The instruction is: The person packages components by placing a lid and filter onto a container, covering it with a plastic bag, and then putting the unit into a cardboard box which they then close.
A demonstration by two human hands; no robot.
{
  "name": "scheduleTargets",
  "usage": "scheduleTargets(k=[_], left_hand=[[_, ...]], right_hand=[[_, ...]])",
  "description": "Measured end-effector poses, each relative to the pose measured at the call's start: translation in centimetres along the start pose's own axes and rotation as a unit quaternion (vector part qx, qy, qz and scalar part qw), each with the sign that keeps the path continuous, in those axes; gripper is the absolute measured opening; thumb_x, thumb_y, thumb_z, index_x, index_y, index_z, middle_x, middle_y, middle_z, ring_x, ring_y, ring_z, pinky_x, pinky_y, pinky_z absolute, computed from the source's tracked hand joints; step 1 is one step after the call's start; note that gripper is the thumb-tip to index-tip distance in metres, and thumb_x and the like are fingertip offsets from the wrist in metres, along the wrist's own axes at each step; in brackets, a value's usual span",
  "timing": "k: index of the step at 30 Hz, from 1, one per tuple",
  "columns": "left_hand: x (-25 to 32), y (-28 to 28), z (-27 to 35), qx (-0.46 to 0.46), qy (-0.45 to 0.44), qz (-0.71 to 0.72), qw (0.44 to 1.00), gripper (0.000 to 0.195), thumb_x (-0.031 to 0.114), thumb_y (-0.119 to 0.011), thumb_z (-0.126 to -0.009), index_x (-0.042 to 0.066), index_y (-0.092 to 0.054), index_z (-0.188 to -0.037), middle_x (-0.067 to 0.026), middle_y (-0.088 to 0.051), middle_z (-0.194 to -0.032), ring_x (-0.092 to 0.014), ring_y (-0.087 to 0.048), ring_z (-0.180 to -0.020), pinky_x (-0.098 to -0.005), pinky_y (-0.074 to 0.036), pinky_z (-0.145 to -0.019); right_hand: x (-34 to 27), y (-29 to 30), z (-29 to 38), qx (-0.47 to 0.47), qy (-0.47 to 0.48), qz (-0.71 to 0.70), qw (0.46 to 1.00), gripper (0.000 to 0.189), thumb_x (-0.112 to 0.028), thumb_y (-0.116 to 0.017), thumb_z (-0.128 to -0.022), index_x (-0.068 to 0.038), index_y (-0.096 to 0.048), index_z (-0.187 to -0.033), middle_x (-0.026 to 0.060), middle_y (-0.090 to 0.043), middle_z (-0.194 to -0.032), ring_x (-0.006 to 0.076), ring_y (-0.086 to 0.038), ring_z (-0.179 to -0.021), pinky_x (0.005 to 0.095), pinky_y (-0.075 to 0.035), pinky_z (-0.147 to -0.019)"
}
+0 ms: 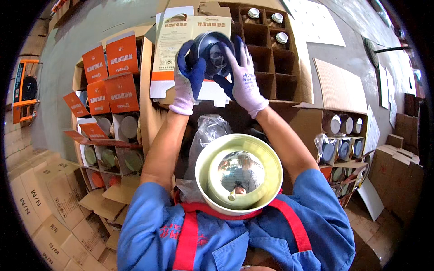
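Both my hands wear pale lilac gloves with dark blue coated palms and fingers. My left hand (190,74) grips the left side of a dark, glossy round vessel (216,56), its open end facing up. On the other side, my right hand (244,74) holds it with the thumb below and a finger over the rim. Beneath the vessel lies a flat printed carton (176,44) in cream and orange. Close to my chest stands a cream round metal container (200,169); a mirror-bright dome (240,171) and a small nub show inside.
A divided cardboard box (300,67) with several white-capped items (281,38) stands at upper right. Left is a carton (146,91) of orange-flapped boxes (121,91). Clear plastic film (212,130) lies between my forearms. More boxed cylinders (334,124) sit at right; stacked cartons (54,223) fill lower left.
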State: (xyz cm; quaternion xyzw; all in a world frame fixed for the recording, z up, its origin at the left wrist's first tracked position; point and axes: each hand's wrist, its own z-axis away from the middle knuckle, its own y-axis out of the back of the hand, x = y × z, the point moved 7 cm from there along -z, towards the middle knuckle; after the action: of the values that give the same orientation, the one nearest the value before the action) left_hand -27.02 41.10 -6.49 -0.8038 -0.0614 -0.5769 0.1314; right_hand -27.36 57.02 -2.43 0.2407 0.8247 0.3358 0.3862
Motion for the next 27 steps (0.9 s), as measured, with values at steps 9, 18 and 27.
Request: scheduleTargets(k=[9, 18, 27], left_hand=[[20.3, -0.3, 3.1, -0.048, -0.176, -0.018, 0.983, 0.047, 0.004, -0.063, -0.084, -0.001, -0.048, -0.128, -0.0104, -0.058, -0.121, -0.018, -0.056, -0.111, -0.0324, -0.043, -0.099], [24.8, -6.2, 12.0, -0.397, -0.052, -0.132, 0.907, 0.039, 0.029, -0.075, -0.073, 0.002, -0.071, -0.100, -0.0148, -0.065, -0.109, -0.028, -0.059, -0.104, -0.0375, -0.042, -0.095], [22.9, -5.6, 13.1, -0.396, -0.130, -0.123, 0.901, 0.030, 0.022, -0.070, -0.080, 0.000, -0.066, -0.099, -0.0148, -0.067, -0.106, -0.030, -0.061, -0.104, -0.0400, -0.046, -0.092]], right_hand=[[-4.2, 10.2, 3.5, -0.057, -0.243, -0.550, 0.797, 0.033, -0.028, -0.047, -0.097, -0.001, -0.064, -0.106, 0.0077, -0.066, -0.084, 0.0112, -0.063, -0.074, 0.0224, -0.048, -0.060], [-8.4, 14.3, 11.1, -0.079, -0.102, -0.537, 0.834, 0.057, -0.040, -0.027, -0.102, 0.003, -0.064, -0.108, 0.0176, -0.060, -0.118, 0.0255, -0.053, -0.116, 0.0361, -0.036, -0.103], [-8.1, 15.0, 11.8, -0.023, -0.198, -0.580, 0.790, 0.049, -0.030, -0.030, -0.103, 0.005, -0.064, -0.106, 0.0162, -0.062, -0.115, 0.0279, -0.053, -0.116, 0.0370, -0.036, -0.103]])
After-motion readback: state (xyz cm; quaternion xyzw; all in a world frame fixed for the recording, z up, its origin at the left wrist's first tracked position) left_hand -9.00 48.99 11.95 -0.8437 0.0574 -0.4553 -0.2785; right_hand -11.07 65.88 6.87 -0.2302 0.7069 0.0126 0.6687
